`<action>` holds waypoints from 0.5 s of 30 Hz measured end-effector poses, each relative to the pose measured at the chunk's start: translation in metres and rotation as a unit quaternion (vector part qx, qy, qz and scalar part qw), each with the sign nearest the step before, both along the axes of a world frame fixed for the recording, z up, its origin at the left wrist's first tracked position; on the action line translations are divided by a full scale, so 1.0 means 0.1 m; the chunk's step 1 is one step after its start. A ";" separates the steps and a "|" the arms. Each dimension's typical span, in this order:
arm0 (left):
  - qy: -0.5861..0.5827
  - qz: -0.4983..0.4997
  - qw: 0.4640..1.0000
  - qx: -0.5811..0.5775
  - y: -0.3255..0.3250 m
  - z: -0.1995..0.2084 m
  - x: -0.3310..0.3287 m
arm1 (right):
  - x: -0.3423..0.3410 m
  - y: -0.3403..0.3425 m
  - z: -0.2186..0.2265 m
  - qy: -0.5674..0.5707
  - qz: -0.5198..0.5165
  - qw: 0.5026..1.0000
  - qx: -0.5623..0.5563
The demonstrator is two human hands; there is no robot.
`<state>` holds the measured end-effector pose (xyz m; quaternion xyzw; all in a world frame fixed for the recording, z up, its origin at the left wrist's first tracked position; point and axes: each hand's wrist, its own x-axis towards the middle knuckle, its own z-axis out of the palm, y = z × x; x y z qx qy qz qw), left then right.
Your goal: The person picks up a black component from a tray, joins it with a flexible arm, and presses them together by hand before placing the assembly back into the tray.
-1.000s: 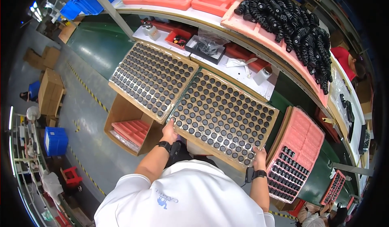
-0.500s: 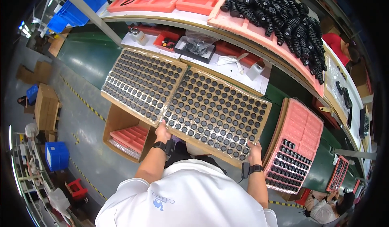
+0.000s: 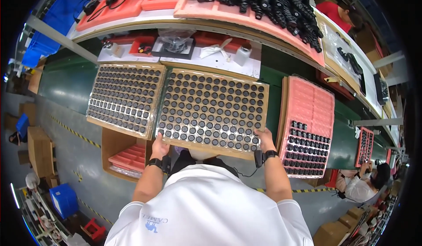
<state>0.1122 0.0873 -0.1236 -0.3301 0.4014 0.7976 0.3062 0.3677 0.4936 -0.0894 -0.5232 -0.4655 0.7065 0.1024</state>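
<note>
Left grip [image 3: 160, 146], right grip [image 3: 265, 139] pinching parts tray [image 3: 206, 146] near front corners, apparently balancing weight; second tray [image 3: 116, 126] lying left of parts tray.

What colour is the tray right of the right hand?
Pink; the tray shows best in the head view.

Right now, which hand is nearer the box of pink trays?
Left. The left hand is just right of the box; the right hand is farther right, at the right end of the held tray.
</note>
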 end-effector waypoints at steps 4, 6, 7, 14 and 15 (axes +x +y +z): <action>-0.016 -0.131 0.976 -0.173 0.13 0.29 0.02 | 0.08 0.09 -0.06 -0.013 0.009 1.000 0.021; -0.006 -0.181 0.959 -0.219 0.04 0.30 0.01 | 0.08 0.09 -0.12 -0.042 0.041 0.995 0.076; 0.001 -0.229 0.937 -0.263 -0.02 0.30 0.00 | 0.06 0.08 -0.15 -0.074 0.075 0.986 0.131; 0.011 -0.277 0.901 -0.333 0.20 0.31 0.07 | 0.22 0.12 -0.46 -0.097 0.076 0.958 0.260; 0.010 -0.248 0.908 -0.339 0.16 0.29 0.09 | 0.20 0.10 -0.38 -0.059 0.069 0.965 0.244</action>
